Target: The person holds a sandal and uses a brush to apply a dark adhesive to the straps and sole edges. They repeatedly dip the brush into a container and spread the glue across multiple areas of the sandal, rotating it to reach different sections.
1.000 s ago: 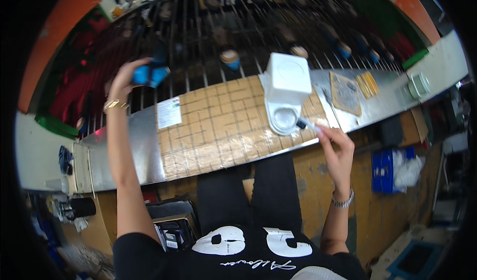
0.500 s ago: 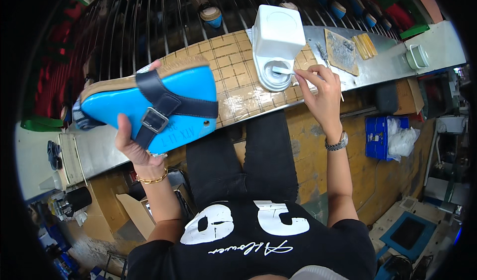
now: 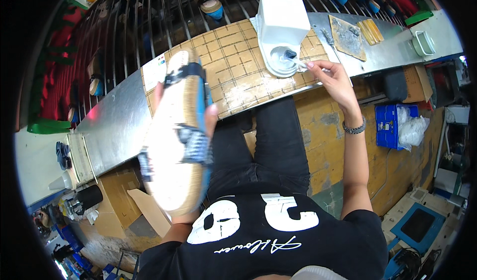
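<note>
My left hand (image 3: pixel 211 119) grips a sandal (image 3: pixel 168 180) built on a blue last, over the near left part of the bench. Its pale underside with a tan rim faces up, slightly blurred; dark straps wrap round the toe and middle. Most of the left palm is hidden behind it. My right hand (image 3: pixel 336 82) pinches the thin pale handle of a small brush (image 3: pixel 300 63). The brush's dark tip dips into the round cup at the front of a white pot (image 3: pixel 282 19), which stands on the bench.
Brown sheeting with a grid (image 3: pixel 231 56) covers part of the metal bench (image 3: pixel 112 121). Right of the pot lie a stained board (image 3: pixel 348 37), yellow sticks (image 3: pixel 371 32) and a green container (image 3: pixel 421 43). Behind, metal rods (image 3: pixel 159 26) carry more sandals. A blue crate (image 3: pixel 386 126) sits on the floor.
The sandal has swung from lying sideways with its blue last showing to pointing lengthwise, underside up. My right hand still holds the brush at the cup; its dark tip now shows.
</note>
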`<action>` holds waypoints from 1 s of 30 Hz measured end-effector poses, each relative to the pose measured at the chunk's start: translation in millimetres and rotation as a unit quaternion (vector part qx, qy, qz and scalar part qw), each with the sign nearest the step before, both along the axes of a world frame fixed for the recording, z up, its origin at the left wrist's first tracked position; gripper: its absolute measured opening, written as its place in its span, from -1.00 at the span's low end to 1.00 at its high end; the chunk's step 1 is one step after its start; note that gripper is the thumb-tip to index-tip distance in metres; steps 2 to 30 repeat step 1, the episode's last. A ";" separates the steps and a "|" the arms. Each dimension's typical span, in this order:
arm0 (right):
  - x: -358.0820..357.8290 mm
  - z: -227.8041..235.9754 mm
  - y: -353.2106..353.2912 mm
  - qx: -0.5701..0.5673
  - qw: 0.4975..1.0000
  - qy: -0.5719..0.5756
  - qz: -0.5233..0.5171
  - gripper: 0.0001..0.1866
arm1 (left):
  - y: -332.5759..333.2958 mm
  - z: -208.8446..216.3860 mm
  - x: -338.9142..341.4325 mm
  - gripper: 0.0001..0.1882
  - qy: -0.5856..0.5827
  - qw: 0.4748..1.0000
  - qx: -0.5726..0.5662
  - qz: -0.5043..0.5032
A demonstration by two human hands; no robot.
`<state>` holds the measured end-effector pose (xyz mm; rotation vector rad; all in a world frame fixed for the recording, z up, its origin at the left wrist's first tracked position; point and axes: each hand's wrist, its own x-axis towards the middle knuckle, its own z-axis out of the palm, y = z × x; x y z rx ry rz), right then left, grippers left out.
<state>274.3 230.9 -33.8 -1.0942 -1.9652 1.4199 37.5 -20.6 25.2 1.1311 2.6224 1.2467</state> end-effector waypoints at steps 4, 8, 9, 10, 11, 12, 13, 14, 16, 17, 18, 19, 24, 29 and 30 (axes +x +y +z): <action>0.3 -2.1 4.7 0.000 1.000 0.028 0.004 -0.65 | -3.1 0.3 -0.3 0.18 0.005 1.000 -0.005 0.002; 0.3 -2.1 4.7 0.000 1.000 0.028 0.004 -0.65 | -3.1 0.3 -0.3 0.18 0.005 1.000 -0.005 0.002; 0.3 -2.1 4.7 0.000 1.000 0.028 0.004 -0.65 | -3.1 0.3 -0.3 0.18 0.005 1.000 -0.005 0.002; 0.3 -2.1 4.7 0.000 1.000 0.028 0.004 -0.65 | -3.1 0.3 -0.3 0.18 0.005 1.000 -0.005 0.002; 0.3 -2.1 4.7 0.000 1.000 0.028 0.004 -0.65 | -3.1 0.3 -0.3 0.18 0.005 1.000 -0.005 0.002; 0.3 -2.1 4.7 0.000 1.000 0.028 0.004 -0.65 | -3.1 0.3 -0.3 0.18 0.005 1.000 -0.005 0.002; 0.3 -2.1 4.7 0.000 1.000 0.028 0.004 -0.65 | -3.1 0.3 -0.3 0.18 0.005 1.000 -0.005 0.002; 0.3 -2.1 4.7 0.000 1.000 0.028 0.004 -0.65 | -3.1 0.3 -0.3 0.18 0.005 1.000 -0.005 0.002; 0.3 -2.1 4.7 0.000 1.000 0.028 0.004 -0.65 | -3.1 0.3 -0.3 0.18 0.005 1.000 -0.005 0.002; 0.3 -2.1 4.7 0.000 1.000 0.028 0.004 -0.65 | -3.1 0.3 -0.3 0.18 0.005 1.000 -0.005 0.002; 0.3 -2.1 4.7 0.000 1.000 0.028 0.004 -0.65 | -3.1 0.3 -0.3 0.18 0.005 1.000 -0.005 0.002; 0.3 -2.1 4.7 0.000 1.000 0.028 0.004 -0.65 | -3.1 0.3 -0.3 0.18 0.005 1.000 -0.005 0.002; 0.3 -2.1 4.7 0.000 1.000 0.028 0.004 -0.65 | -3.1 0.3 -0.3 0.18 0.005 1.000 -0.005 0.002; 0.3 -2.1 4.7 0.000 1.000 0.028 0.004 -0.65 | -3.1 0.3 -0.3 0.18 0.005 1.000 -0.005 0.002; 0.3 -2.1 4.7 0.000 1.000 0.028 0.004 -0.65 | -3.1 0.3 -0.3 0.18 0.005 1.000 -0.005 0.002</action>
